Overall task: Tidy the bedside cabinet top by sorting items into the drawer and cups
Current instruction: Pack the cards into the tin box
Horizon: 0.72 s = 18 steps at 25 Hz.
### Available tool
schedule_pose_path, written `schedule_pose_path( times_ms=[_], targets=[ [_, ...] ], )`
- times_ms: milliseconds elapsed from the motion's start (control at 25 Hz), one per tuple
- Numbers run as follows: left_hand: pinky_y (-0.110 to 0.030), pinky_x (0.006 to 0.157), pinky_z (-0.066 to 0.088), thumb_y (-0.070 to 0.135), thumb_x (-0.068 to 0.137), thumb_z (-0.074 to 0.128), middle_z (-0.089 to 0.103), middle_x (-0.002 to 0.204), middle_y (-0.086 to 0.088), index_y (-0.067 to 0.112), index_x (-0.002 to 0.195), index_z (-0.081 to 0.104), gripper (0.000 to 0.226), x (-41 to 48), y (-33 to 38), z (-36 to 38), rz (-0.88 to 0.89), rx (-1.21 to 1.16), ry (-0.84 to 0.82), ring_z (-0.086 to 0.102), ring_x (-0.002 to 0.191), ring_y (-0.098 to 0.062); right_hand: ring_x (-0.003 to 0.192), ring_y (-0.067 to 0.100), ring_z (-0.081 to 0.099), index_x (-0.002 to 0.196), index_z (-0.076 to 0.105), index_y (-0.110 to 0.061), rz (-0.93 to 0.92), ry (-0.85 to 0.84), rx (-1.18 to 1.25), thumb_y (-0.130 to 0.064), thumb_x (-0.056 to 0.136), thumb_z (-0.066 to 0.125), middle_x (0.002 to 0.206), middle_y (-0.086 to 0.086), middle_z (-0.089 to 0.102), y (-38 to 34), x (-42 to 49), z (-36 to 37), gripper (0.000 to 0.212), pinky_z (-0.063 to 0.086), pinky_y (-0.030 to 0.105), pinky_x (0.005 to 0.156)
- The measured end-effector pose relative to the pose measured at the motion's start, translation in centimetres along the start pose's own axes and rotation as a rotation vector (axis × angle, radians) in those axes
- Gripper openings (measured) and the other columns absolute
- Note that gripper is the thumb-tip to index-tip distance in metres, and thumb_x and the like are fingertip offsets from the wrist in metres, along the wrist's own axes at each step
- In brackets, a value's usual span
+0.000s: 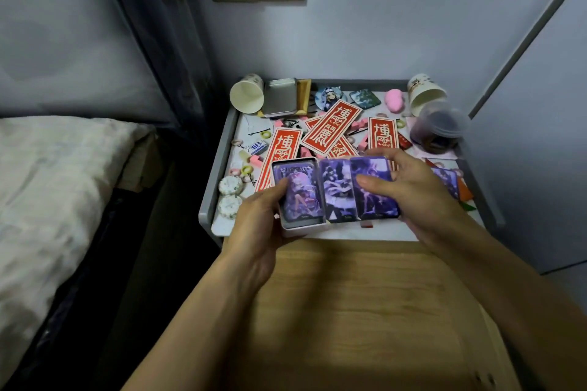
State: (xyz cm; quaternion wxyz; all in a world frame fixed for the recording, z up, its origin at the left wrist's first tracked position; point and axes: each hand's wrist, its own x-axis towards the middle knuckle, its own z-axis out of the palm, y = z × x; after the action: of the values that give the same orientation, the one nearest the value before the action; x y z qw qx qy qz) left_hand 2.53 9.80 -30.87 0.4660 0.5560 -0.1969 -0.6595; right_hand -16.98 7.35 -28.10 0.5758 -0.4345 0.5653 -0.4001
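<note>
At centre frame the left hand (pixel 266 209) grips an open tin (pixel 300 227). The right hand (pixel 413 190) pinches purple cards (pixel 374 197) in its fingers. The cards' long axes run up the frame and their captions are blurred. Behind them, red strips (pixel 330 127) with white Chinese characters and tipped paper cups (pixel 247 98) clutter the cabinet top (pixel 349 233).
</note>
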Motion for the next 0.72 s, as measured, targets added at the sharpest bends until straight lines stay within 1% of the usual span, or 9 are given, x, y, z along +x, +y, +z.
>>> schedule_pose_path(
  times_ms=[40, 80, 160, 240, 400, 480, 560, 640, 720],
  targets=[
    [-0.055, 0.093, 0.052, 0.03, 0.094, 0.058, 0.073, 0.108, -0.013, 0.005, 0.117, 0.067, 0.034, 0.0, -0.5, 0.4, 0.001, 0.02, -0.013, 0.069, 0.1, -0.034, 0.084, 0.026, 0.074, 0.122, 0.055, -0.018, -0.018, -0.007, -0.018, -0.001, 0.084, 0.07, 0.095, 0.009, 0.075, 0.3, 0.1, 0.2, 0.044, 0.06, 0.046, 0.076],
    [-0.055, 0.093, 0.052, 0.029, 0.095, 0.059, 0.073, 0.106, -0.014, 0.002, 0.119, 0.064, 0.037, -0.1, -0.9, 0.7, 0.009, 0.045, -0.025, 0.069, 0.099, -0.034, 0.083, 0.024, 0.074, 0.122, 0.055, -0.018, -0.042, -0.002, -0.059, -0.001, 0.083, 0.071, 0.092, 0.008, 0.076, 0.5, 0.2, 0.5, 0.045, 0.06, 0.045, 0.076],
    [-0.052, 0.086, 0.054, 0.027, 0.095, 0.059, 0.074, 0.103, -0.014, -0.004, 0.12, 0.057, 0.04, -0.1, -1.6, 1.4, 0.025, 0.08, -0.047, 0.071, 0.089, -0.032, 0.079, 0.02, 0.074, 0.121, 0.054, -0.018, -0.075, 0.028, -0.148, -0.001, 0.082, 0.073, 0.089, 0.007, 0.075, 1.0, 0.4, 0.8, 0.046, 0.061, 0.042, 0.074],
    [-0.046, 0.077, 0.057, 0.025, 0.095, 0.06, 0.074, 0.098, -0.013, -0.001, 0.118, 0.054, 0.035, -0.1, -2.3, 2.0, 0.022, 0.096, -0.055, 0.072, 0.08, -0.027, 0.078, 0.018, 0.074, 0.12, 0.054, -0.018, -0.083, 0.046, -0.2, -0.004, 0.081, 0.075, 0.091, 0.006, 0.074, 1.6, 0.5, 0.8, 0.046, 0.061, 0.042, 0.072],
    [-0.046, 0.077, 0.06, 0.024, 0.096, 0.059, 0.074, 0.102, -0.014, 0.0, 0.123, 0.054, 0.036, -0.2, -3.0, 2.3, 0.009, 0.133, -0.071, 0.073, 0.087, -0.028, 0.079, 0.015, 0.074, 0.115, 0.054, -0.021, -0.058, 0.057, -0.231, -0.009, 0.081, 0.076, 0.094, 0.004, 0.074, 2.8, 0.2, 0.7, 0.042, 0.061, 0.044, 0.073],
    [-0.039, 0.068, 0.06, 0.024, 0.096, 0.059, 0.075, 0.099, -0.012, 0.002, 0.123, 0.054, 0.035, -0.2, -3.2, 2.5, 0.011, 0.128, -0.075, 0.074, 0.085, -0.026, 0.078, 0.014, 0.073, 0.114, 0.054, -0.021, -0.066, 0.071, -0.254, -0.012, 0.081, 0.077, 0.094, 0.003, 0.074, 3.0, 0.0, 0.6, 0.041, 0.061, 0.044, 0.074],
    [-0.032, 0.06, 0.057, 0.023, 0.095, 0.06, 0.075, 0.096, -0.01, 0.003, 0.124, 0.054, 0.035, -0.3, -3.4, 2.7, 0.018, 0.118, -0.061, 0.074, 0.08, -0.024, 0.077, 0.013, 0.072, 0.114, 0.054, -0.022, -0.117, 0.102, -0.387, -0.017, 0.08, 0.078, 0.091, 0.001, 0.072, 2.9, -0.1, 0.6, 0.041, 0.061, 0.043, 0.073],
    [-0.032, 0.059, 0.057, 0.023, 0.095, 0.06, 0.075, 0.098, -0.01, 0.004, 0.126, 0.054, 0.036, -0.3, -3.5, 2.8, 0.022, 0.106, -0.05, 0.074, 0.081, -0.025, 0.076, 0.013, 0.071, 0.114, 0.054, -0.024, -0.172, 0.126, -0.544, -0.025, 0.078, 0.079, 0.088, -0.001, 0.071, 2.9, -0.2, 0.6, 0.043, 0.06, 0.043, 0.072],
    [-0.032, 0.057, 0.057, 0.022, 0.094, 0.061, 0.075, 0.1, -0.012, 0.004, 0.126, 0.055, 0.037, -0.4, -3.5, 2.8, 0.029, 0.097, -0.036, 0.074, 0.082, -0.026, 0.074, 0.014, 0.07, 0.113, 0.055, -0.024, -0.169, 0.114, -0.596, -0.029, 0.077, 0.08, 0.088, -0.002, 0.071, 2.7, -0.2, 0.4, 0.044, 0.059, 0.043, 0.072]
  ],
)
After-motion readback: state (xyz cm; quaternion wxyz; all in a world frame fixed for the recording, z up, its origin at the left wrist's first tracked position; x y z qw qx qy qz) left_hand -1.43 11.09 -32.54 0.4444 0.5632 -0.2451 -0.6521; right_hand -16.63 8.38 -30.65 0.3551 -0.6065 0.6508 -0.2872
